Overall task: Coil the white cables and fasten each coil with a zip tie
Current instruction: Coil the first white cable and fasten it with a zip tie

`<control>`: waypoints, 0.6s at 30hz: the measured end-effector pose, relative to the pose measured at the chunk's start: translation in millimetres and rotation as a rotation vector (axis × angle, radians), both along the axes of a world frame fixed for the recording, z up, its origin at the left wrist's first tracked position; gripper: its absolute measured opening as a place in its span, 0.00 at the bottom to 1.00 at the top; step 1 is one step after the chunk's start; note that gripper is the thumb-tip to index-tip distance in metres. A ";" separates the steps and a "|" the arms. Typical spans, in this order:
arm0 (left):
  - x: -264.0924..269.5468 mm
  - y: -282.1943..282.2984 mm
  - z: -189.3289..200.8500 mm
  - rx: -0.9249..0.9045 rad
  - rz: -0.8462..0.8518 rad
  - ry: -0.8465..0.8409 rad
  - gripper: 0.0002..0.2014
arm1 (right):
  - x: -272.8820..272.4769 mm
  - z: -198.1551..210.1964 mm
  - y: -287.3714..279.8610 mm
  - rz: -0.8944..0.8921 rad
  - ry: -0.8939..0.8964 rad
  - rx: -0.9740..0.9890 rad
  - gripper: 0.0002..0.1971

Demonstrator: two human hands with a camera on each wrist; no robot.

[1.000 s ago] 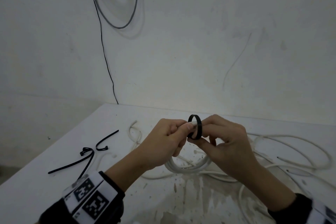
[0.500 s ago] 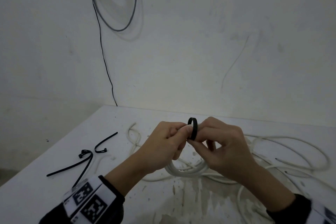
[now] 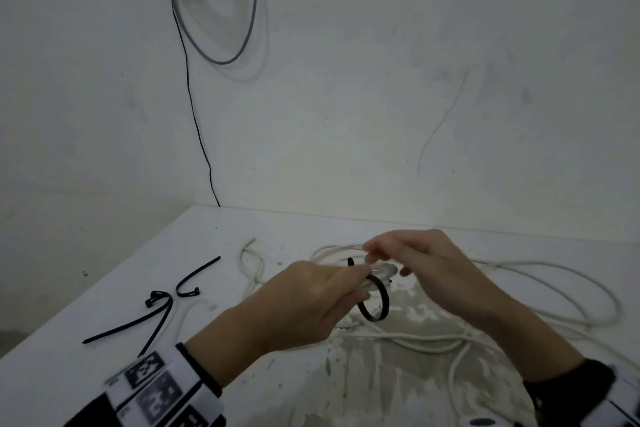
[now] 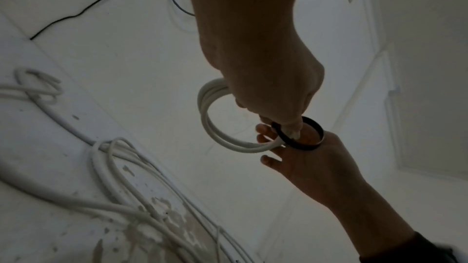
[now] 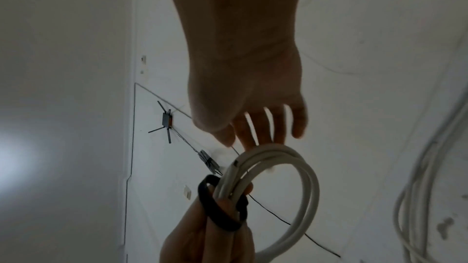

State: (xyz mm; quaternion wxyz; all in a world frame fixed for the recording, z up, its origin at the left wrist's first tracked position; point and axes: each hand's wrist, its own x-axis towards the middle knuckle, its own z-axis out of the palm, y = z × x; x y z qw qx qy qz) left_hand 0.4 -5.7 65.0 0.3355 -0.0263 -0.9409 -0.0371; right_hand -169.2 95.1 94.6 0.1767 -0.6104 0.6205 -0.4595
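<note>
Above the table [image 3: 104, 288], the right hand [image 3: 426, 274] has let go, fingers spread; the left hand [image 3: 311, 302] still grips coil [image 5: 291, 167] and zip tie [image 3: 375, 302].

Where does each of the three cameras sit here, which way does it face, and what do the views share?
Head: worn on the head, facing forward and down at the table; shows both forearms, left hand and right hand.
Left wrist: looks along the left hand toward the wall; the right hand reaches in.
Right wrist: looks along the right hand; the left hand enters from below.
Shared: all three show the white cable coil and the black zip tie looped round it.
</note>
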 end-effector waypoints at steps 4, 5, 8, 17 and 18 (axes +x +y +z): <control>-2.3 1.9 -4.5 -0.187 -0.010 -0.043 0.17 | 1.0 4.5 -1.1 0.169 -0.044 0.242 0.11; -2.8 2.0 -5.1 -0.222 -0.015 -0.051 0.15 | 0.3 5.8 -0.5 0.179 -0.061 0.271 0.10; -3.0 2.5 -4.3 -0.258 -0.029 -0.084 0.12 | -2.2 4.8 0.3 0.171 -0.093 0.318 0.08; -4.3 8.7 3.5 -0.112 0.101 -0.167 0.22 | 7.3 -4.6 1.0 -0.003 -0.244 0.090 0.12; -4.8 10.5 3.7 -0.061 0.112 -0.169 0.23 | 9.4 -5.9 0.8 -0.012 -0.243 0.038 0.13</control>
